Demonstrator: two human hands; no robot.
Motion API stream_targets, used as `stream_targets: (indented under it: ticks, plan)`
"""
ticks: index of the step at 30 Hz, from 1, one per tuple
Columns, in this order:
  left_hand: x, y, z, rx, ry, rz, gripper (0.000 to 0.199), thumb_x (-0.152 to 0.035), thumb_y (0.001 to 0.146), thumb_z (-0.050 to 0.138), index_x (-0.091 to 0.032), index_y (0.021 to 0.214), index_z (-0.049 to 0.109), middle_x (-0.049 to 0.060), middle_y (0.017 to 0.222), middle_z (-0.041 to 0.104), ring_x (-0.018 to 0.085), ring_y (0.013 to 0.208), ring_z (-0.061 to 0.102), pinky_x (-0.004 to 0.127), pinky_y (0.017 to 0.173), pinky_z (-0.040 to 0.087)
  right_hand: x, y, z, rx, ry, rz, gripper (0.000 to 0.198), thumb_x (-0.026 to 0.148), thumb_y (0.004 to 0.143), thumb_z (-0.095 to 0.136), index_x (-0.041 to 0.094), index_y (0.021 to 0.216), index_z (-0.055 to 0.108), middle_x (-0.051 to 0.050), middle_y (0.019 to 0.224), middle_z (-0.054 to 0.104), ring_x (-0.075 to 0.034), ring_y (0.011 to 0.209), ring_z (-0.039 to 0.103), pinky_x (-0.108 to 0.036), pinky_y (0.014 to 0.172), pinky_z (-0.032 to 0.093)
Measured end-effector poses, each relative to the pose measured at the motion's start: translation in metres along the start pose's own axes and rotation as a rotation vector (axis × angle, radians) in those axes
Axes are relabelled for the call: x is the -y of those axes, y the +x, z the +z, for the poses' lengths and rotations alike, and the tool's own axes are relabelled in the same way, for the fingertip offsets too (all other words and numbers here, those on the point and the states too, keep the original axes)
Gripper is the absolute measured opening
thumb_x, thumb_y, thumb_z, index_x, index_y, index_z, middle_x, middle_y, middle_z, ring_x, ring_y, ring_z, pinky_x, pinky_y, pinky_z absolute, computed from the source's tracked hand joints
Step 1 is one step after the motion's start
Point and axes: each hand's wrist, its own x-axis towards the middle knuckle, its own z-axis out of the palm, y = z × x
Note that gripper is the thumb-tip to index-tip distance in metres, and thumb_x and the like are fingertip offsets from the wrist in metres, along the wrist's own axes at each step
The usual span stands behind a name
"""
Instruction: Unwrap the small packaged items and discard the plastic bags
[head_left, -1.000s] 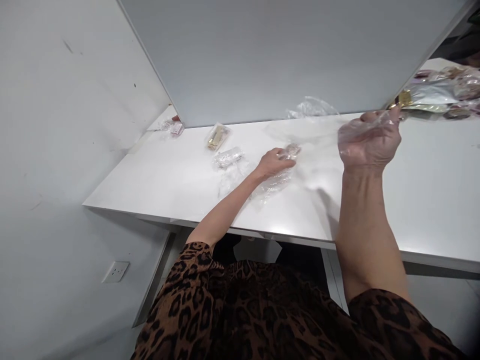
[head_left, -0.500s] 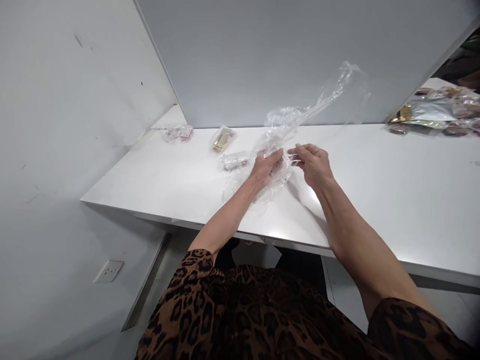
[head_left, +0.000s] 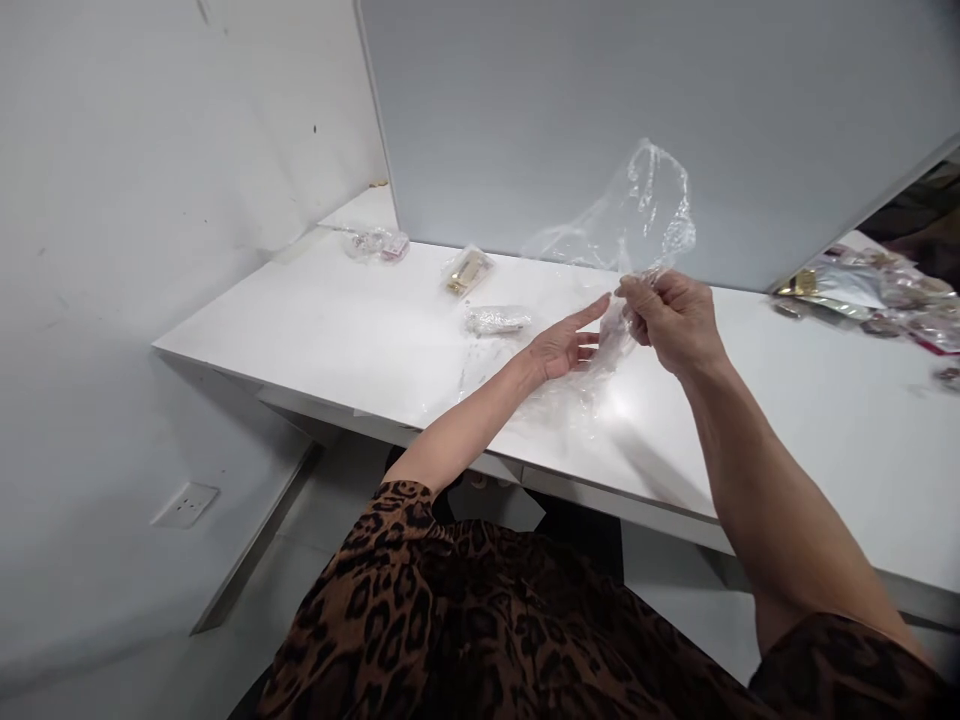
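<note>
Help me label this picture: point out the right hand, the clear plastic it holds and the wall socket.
Right hand (head_left: 675,318), head view: the back of the hand.
Clear plastic (head_left: 651,210), head view: its raised upper part.
Wall socket (head_left: 186,505), head view: middle of its faceplate.

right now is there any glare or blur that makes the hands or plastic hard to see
In the head view, glare on the white table washes out the lower part of the clear plastic; also in the head view, a soft shadow falls toward the front edge, the left hand and right hand read clearly, and the packets at far right look soft.
</note>
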Motion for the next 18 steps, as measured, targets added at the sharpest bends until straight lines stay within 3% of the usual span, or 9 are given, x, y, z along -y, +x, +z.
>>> stream_targets:
  ticks: [4,6,9,13,15,18]
  plan:
    - [-0.008,-0.006,0.008,0.078,-0.081,0.022,0.011,-0.022,0.091,0.075,-0.016,0.097,0.067,0.006,0.089,0.069,0.016,0.080,0.068,0.038,0.096,0.055,0.022,-0.001,-0.005,-0.008,-0.023,0.070,0.028,0.021,0.091,0.080,0.018,0.067,0.067,0.004,0.051,0.055,-0.006,0.040,0.042,-0.018,0.038,0.034]
    - [-0.014,-0.009,0.010,0.070,-0.134,0.022,0.011,-0.013,0.087,0.072,-0.017,0.093,0.064,0.005,0.088,0.070,0.016,0.080,0.070,0.040,0.096,0.056,0.031,0.000,-0.009,-0.039,-0.040,0.038,0.030,0.014,0.095,0.074,0.016,0.066,0.066,0.001,0.053,0.058,-0.005,0.042,0.047,-0.017,0.041,0.038]
    - [-0.028,-0.018,0.011,0.068,-0.250,0.062,0.009,-0.012,0.086,0.067,-0.017,0.091,0.061,0.007,0.093,0.072,0.021,0.091,0.075,0.044,0.098,0.058,0.040,0.005,-0.016,-0.103,-0.034,-0.046,0.037,0.007,0.101,0.060,0.016,0.065,0.061,-0.001,0.057,0.061,-0.006,0.043,0.052,-0.016,0.041,0.038]
    - [-0.038,-0.024,0.012,0.066,-0.328,0.102,0.019,-0.030,0.092,0.067,-0.018,0.106,0.064,0.010,0.101,0.074,0.030,0.105,0.075,0.052,0.098,0.059,0.044,0.011,-0.019,-0.235,0.072,0.001,0.035,0.018,0.101,0.065,0.019,0.068,0.054,0.000,0.059,0.062,-0.010,0.039,0.052,-0.020,0.034,0.038]
    - [-0.034,-0.021,0.013,0.010,-0.295,0.080,0.029,-0.039,0.091,0.073,-0.018,0.110,0.066,0.011,0.100,0.073,0.030,0.103,0.075,0.054,0.097,0.059,0.045,0.010,-0.016,-0.268,0.092,0.057,0.037,0.022,0.101,0.066,0.019,0.067,0.051,0.002,0.054,0.058,-0.009,0.035,0.047,-0.019,0.031,0.034]
    - [-0.019,-0.015,0.014,-0.060,-0.173,0.008,0.022,-0.025,0.087,0.080,-0.016,0.105,0.071,0.009,0.091,0.074,0.023,0.087,0.075,0.046,0.096,0.060,0.045,0.004,-0.013,-0.308,0.135,0.168,0.038,0.019,0.101,0.066,0.019,0.066,0.050,0.007,0.048,0.046,-0.006,0.035,0.039,-0.015,0.031,0.029]
